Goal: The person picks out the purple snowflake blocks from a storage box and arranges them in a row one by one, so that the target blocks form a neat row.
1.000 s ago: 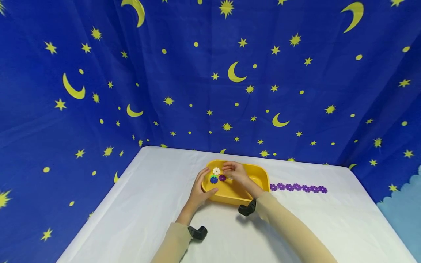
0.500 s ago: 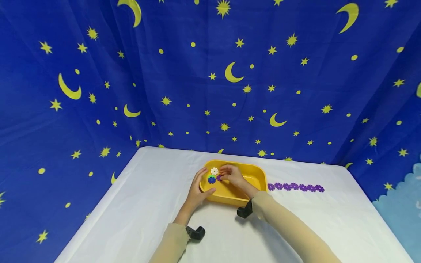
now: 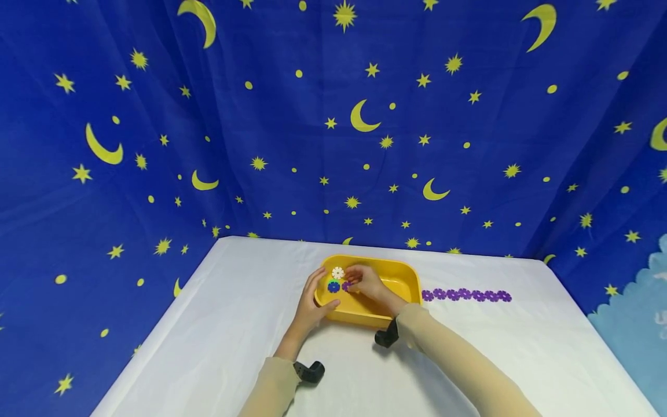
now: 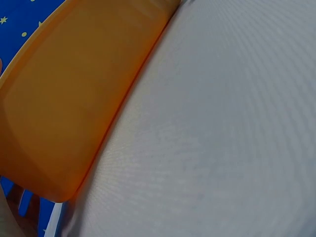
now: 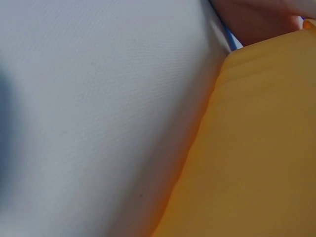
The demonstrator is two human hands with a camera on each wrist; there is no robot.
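Observation:
A yellow plastic tub (image 3: 406,286) stands on the white-covered table. My left hand (image 3: 310,306) grips its left end, thumb over the front rim and fingers along the side. Inside, at the left, lie a white snowflake disc (image 3: 337,272) and a blue snowflake disc (image 3: 333,286), with a bit of green behind the blue one. My right hand (image 3: 366,282) reaches into the tub and pinches a purple snowflake disc (image 3: 346,286) at its fingertips. The tub's outer wall (image 4: 79,94) fills much of the left wrist view, and the tub wall (image 5: 261,138) shows in the right wrist view.
A row of several linked purple snowflake discs (image 3: 465,294) lies on the table (image 3: 219,324) just right of the tub. Behind the table hangs a blue cloth (image 3: 292,116) with yellow moons and stars.
My right hand has moved a little left and down inside the tub, onto the purple disc. My left hand keeps its place on the tub. The head view has shifted slightly.

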